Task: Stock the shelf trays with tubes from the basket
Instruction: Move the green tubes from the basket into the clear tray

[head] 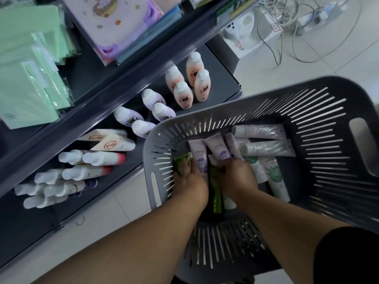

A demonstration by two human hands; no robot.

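White, purple and green tubes lie jumbled in the bottom of a grey slotted basket that sits on the pale tiled floor, just beside a low dark shelf. Both bare forearms reach down into the basket. The left hand is against the basket's left wall, its fingers curled over a short green tube and gripping it. The right hand is close beside it, knuckles up, fingers bent down among the purple tubes; their tips are hidden, so what they hold cannot be told. A second green tube lies between the two wrists. On the shelf, white tubes with pink or purple ends lie in rows, and upright peach bottles and lilac bottles stand further back. Green packets fill the shelf above, and loose cables trail across the floor behind.
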